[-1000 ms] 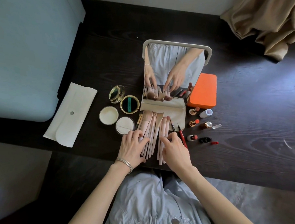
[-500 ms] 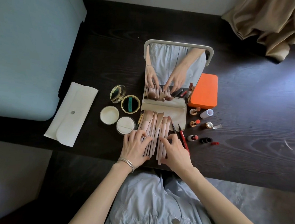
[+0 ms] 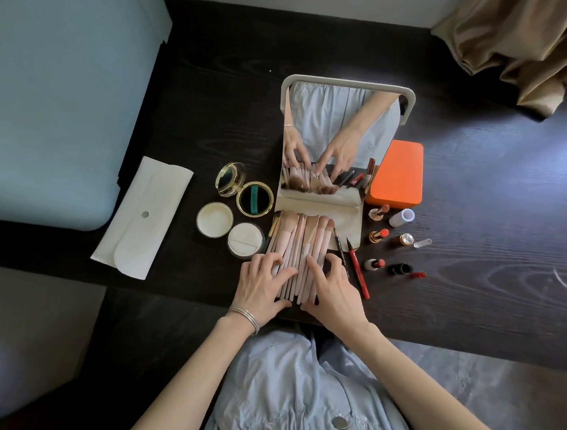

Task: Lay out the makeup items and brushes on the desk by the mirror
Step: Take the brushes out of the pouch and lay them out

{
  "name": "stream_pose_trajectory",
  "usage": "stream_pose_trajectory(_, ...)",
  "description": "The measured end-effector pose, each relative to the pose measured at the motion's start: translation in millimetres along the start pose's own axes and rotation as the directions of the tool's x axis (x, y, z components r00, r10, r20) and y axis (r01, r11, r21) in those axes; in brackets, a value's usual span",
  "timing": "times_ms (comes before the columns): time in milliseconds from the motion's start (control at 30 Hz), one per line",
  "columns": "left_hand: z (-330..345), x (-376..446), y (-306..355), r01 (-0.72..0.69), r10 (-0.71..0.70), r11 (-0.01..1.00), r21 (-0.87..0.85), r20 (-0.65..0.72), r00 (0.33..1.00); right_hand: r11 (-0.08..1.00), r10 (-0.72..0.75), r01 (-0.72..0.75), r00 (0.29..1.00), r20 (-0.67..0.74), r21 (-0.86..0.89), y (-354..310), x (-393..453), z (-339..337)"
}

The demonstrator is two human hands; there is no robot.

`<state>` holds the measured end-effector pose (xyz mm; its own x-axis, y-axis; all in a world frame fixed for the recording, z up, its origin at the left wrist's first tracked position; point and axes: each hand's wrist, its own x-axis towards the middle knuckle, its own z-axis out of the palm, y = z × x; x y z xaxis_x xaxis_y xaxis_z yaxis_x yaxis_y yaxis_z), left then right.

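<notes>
Several pink-handled makeup brushes [image 3: 301,246] lie side by side in front of the standing mirror [image 3: 339,134], bristles on a beige cloth pouch [image 3: 346,216]. My left hand [image 3: 263,286] and my right hand [image 3: 333,291] rest flat on the brush handles from either side, fingers spread. A black pencil [image 3: 340,250] and a red liner pen [image 3: 359,271] lie just right of the brushes. Open lipsticks [image 3: 377,235] and caps [image 3: 400,268] stand further right. A gold compact [image 3: 254,199], a powder jar [image 3: 214,219] and a puff [image 3: 244,240] sit to the left.
An orange case [image 3: 397,173] stands right of the mirror. A white pouch [image 3: 143,217] lies at the desk's left edge beside a blue bed [image 3: 55,78]. Tan curtain fabric [image 3: 533,44] drapes over the desk's far right corner. Dark desk surface [image 3: 496,214] stretches to the right.
Both hands slid a little forward along the brush handles and pressed them closer together into a tighter row. The other items stayed put.
</notes>
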<state>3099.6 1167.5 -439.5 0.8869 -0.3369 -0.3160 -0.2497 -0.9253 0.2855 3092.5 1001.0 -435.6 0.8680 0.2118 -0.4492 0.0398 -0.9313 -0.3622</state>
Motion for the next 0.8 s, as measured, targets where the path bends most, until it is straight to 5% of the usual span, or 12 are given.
stream_pose_trajectory(500, -6, -23, -41, 0.080, -0.076, 0.972, -0.223, 0.024, 0.997, 0.997, -0.054, 0.058, 0.996, -0.071, 0.052, 1, -1, -6)
stream_pose_trajectory(800, -3, -12, -32, 0.067, -0.047, 0.962, -0.264, 0.080, 0.996, 0.995, -0.084, 0.083, 0.996, 0.019, 0.048, -11, 7, -2)
